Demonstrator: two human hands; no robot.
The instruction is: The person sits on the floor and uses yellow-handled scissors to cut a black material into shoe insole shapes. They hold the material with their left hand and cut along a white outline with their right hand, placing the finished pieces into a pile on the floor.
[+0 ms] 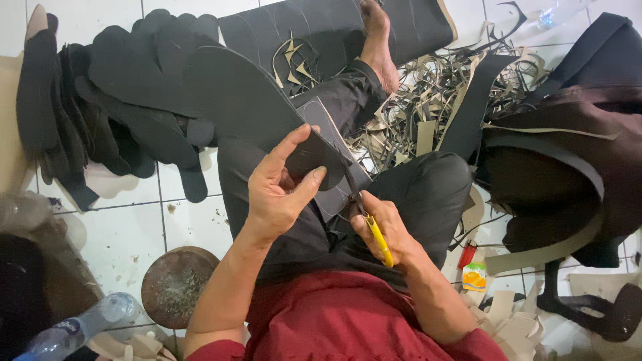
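My left hand (281, 187) grips a black sole-shaped piece of sheet material (251, 110) near its heel end, thumb on top and fingers underneath. My right hand (382, 230) is closed on yellow-handled scissors (366, 214), whose blades reach up along the edge of a grey traced piece (331, 134) lying over my lap. I sit on the floor in dark trousers and a red shirt, with my bare foot (378, 43) stretched out ahead.
A stack of cut black soles (127, 87) lies on the white tiled floor (127, 227) at left. Tangled beige and black offcut strips (441, 93) pile up at right, beside dark sheets (568, 154). A round metal block (177, 284), a plastic bottle (73, 331) and a small lighter (467, 254) lie nearby.
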